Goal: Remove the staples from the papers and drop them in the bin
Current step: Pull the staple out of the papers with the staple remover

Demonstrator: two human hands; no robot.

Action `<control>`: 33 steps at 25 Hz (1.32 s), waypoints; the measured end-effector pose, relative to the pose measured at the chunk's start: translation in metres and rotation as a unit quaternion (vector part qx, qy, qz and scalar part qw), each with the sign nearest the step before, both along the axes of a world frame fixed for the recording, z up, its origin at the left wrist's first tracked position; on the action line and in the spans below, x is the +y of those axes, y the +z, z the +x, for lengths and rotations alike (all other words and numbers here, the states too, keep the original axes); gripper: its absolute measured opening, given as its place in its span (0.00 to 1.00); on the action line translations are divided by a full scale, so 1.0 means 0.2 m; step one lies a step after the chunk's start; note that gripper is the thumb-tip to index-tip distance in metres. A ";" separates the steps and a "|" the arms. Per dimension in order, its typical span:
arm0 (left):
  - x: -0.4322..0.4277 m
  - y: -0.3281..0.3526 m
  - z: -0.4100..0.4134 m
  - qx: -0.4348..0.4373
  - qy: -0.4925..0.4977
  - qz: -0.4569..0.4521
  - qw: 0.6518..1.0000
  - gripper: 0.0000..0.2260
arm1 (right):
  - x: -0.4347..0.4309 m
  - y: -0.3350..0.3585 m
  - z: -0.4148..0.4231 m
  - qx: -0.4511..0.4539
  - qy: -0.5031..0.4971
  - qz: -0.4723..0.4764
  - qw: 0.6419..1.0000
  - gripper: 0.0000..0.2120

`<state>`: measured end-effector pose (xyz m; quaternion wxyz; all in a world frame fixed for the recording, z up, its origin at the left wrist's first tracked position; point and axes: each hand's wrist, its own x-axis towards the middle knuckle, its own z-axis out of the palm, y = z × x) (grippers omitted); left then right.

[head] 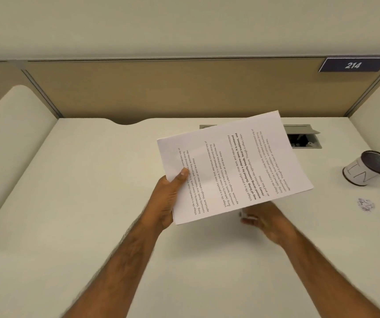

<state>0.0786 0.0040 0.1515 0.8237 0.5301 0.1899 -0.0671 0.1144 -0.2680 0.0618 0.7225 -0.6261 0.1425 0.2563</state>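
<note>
My left hand grips printed white papers by their left edge, thumb on top, holding them tilted above the white desk. Just below the papers' lower edge is my right hand, fingers curled around a small pale object that is blurred and partly hidden. A small round bin, white-wrapped with a dark mesh inside, lies tipped at the desk's right side. No staple is visible on the sheets.
A small pile of tiny scraps lies on the desk below the bin. An open cable hatch sits in the desk behind the papers. Tan partition walls enclose the desk, with a sign reading 214.
</note>
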 end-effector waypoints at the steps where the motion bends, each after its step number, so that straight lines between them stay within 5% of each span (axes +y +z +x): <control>1: -0.01 0.01 -0.01 -0.003 0.004 -0.001 1.000 0.14 | 0.01 0.04 -0.10 0.028 0.025 0.043 0.998 0.11; 7: -0.08 0.08 -0.06 -0.020 0.028 -0.001 0.999 0.12 | 0.16 0.31 -0.59 0.031 0.098 0.143 0.984 0.15; 12: -0.13 0.11 -0.10 -0.041 0.039 0.003 0.998 0.12 | 0.31 0.49 -0.70 -0.060 0.104 -0.002 0.993 0.04; 22: -0.01 0.15 -0.19 -0.052 -0.002 0.014 0.999 0.15 | -0.05 0.55 -0.34 -0.011 -0.174 0.112 0.978 0.11; 28: -0.02 0.17 -0.19 -0.059 0.027 0.014 0.998 0.10 | -0.10 0.65 -0.22 -0.024 -0.131 0.103 0.986 0.10; 33: -0.04 0.22 -0.14 -0.080 0.072 -0.006 0.994 0.11 | 0.15 0.62 -0.44 0.062 -0.022 0.100 0.993 0.25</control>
